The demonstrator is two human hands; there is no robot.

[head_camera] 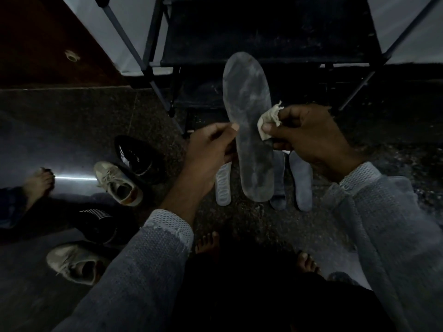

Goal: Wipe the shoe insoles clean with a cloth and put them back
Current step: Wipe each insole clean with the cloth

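**Insole held up mid-air, cloth at its right edge**

Pretty dim shot, so bear with me. The left hand (pixel 211 149) has the grey insole (pixel 249 130) pinched at its left edge around the middle, thumb on the top face and the other fingers curled behind it. The insole is held up off the floor, long axis running away from the person, rounded heel end nearest the camera, and its surface looks blotchy and dusty.

The right hand (pixel 309 137) has its fingers bunched tight around a small crumpled pale cloth (pixel 269 122), and the cloth is touching the insole's right edge about halfway along.

Down on the speckled floor (pixel 100 111), right under the held insole, there are more insoles: a whitish one with a ribbed pattern (pixel 223 185) on the left and a pair of dark grey-blue ones (pixel 300 182) on the right, lying side by side.

Off to the left there's a black sneaker with white stripes (pixel 134 156), a beige lace-up shoe (pixel 117 182) just beside it, a second black sneaker (pixel 100 224) and another beige shoe (pixel 76 262) nearer the camera.

A dark shoe rack (pixel 263 32) stands behind it all. The person's bare toes (pixel 207 240) show at the bottom, and someone else's bare foot (pixel 39 180) is at the far left.
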